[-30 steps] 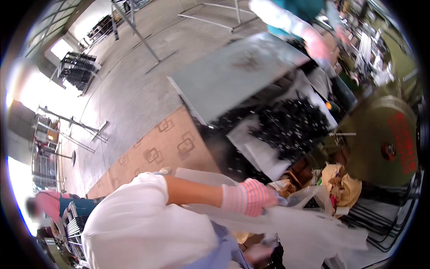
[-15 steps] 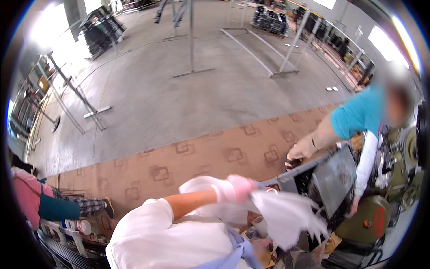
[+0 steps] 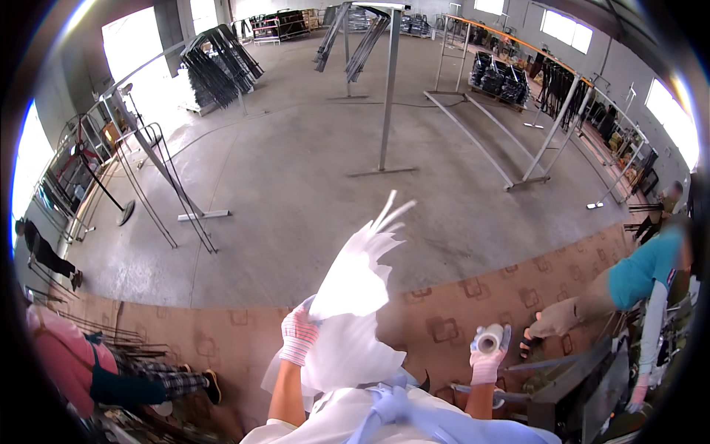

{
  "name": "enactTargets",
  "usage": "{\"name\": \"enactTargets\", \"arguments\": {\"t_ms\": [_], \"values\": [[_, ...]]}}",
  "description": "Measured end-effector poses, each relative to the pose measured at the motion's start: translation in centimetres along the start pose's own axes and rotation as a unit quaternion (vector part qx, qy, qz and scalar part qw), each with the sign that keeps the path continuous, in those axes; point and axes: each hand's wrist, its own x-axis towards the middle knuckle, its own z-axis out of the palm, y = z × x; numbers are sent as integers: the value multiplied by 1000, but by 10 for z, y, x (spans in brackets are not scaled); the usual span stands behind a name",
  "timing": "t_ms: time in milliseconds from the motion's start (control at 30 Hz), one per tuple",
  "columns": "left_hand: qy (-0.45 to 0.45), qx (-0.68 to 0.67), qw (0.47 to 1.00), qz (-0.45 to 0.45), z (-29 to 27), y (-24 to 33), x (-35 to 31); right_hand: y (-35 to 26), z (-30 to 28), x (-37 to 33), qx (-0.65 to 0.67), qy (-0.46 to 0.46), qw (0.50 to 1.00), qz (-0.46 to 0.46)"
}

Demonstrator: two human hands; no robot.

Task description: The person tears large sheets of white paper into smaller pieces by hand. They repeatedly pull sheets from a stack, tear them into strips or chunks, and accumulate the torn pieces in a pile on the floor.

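My left hand (image 3: 299, 329), in a pink-and-white striped glove, is closed around a bunch of thin white sheets (image 3: 351, 277). Their far ends split into ragged strips that point up and away over the floor. The lower part of the bunch hangs against my white clothing. Off to the right, my right hand (image 3: 487, 364) wears a similar glove and grips a pale roll with a hollow core (image 3: 489, 340). The open end of the core faces up. What material the roll is wound from, I cannot tell.
A patterned brown mat (image 3: 436, 325) crosses in front of me. On the right, a person in a teal shirt (image 3: 643, 274) bends over machinery. At left stands a person in pink (image 3: 70, 348) beside dark rods. Metal racks (image 3: 388, 96) stand on the concrete floor beyond.
My view has swung up and leftward. The white sheets have moved from over the cluttered area at right to in front of me. My right hand with the roll now shows clearly.
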Motion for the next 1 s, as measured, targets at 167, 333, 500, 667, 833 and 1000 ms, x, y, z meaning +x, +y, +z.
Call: {"name": "enactTargets", "arguments": {"t_ms": [167,333,500,667,833,1000], "values": [[17,25,994,-109,13,-70,161,86,135,120,2,1,1000,-25],[-248,386,861,-220,29,-259,154,182,237,214,-50,-25,989,136],[-376,283,791,-390,56,-307,109,263,372,218,-110,-55,940,317],[-256,81,836,-478,114,-265,219,356,446,256,-266,-84,886,371],[-256,80,844,-465,92,-309,331,439,550,310,-289,-108,866,393],[-378,441,805,-119,-13,-416,452,480,681,342,-270,-113,899,325]]}}
